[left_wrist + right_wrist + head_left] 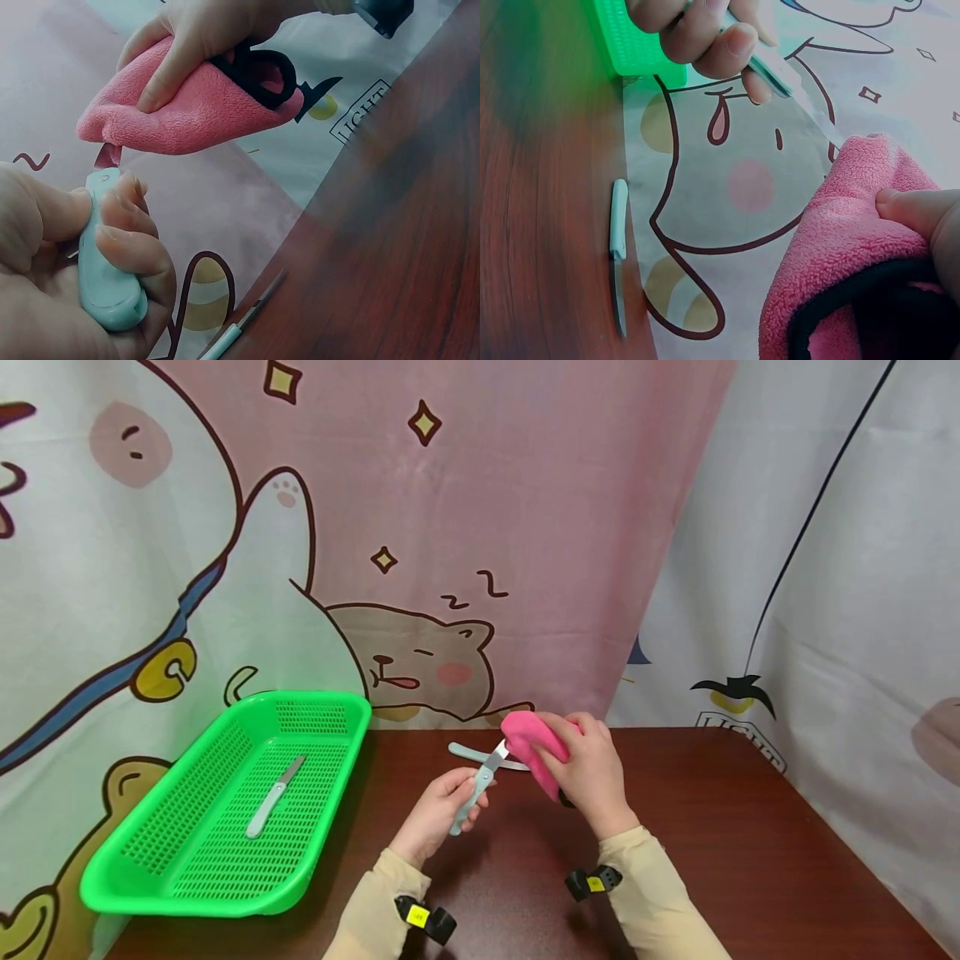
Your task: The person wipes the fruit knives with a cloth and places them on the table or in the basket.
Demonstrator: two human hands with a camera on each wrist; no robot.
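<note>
My left hand [442, 810] grips a small knife by its pale mint handle [112, 255], blade pointing up and away. In my right hand [596, 768] is a pink cloth [172, 112] with a dark trimmed edge, pinched between thumb and fingers and folded over the blade's outer part. Only a short length of that blade [817, 116] shows between handle and cloth. Behind the hands, a second knife with a mint handle [619, 217] lies on the table near its back edge; in the head view the held knife and cloth partly cover it.
To the left stands a green plastic basket [300, 877] with perforated walls. Another knife [266, 806] with a pale handle lies inside it. The dark brown table [720, 843] reaches back to a printed curtain [555, 527], which also hangs along the right side.
</note>
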